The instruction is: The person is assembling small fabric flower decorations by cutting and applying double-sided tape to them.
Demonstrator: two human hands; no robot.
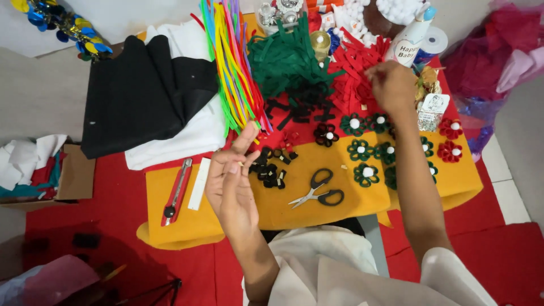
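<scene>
My left hand [231, 180] hovers palm-up over the yellow felt mat [294, 211], fingers apart and holding nothing, right beside a cluster of small black felt rolls [269, 170]. My right hand [392, 85] reaches far forward into the pile of red felt strips [352, 71], its fingers pinched at the strips; what they grasp is hidden. Finished felt flowers with white pom-pom centres, green [361, 149] and red [451, 128], lie in rows under my right forearm. Black-handled scissors [318, 190] rest on the mat between my arms.
A green strip pile [286, 59], a bundle of coloured pipe cleaners [232, 62], black fabric [141, 93] on white fabric [192, 133], a red utility knife [177, 191] and a white strip [199, 183] lie around. A glue bottle [412, 37], white pom-poms [396, 8] and small boxes sit at the back.
</scene>
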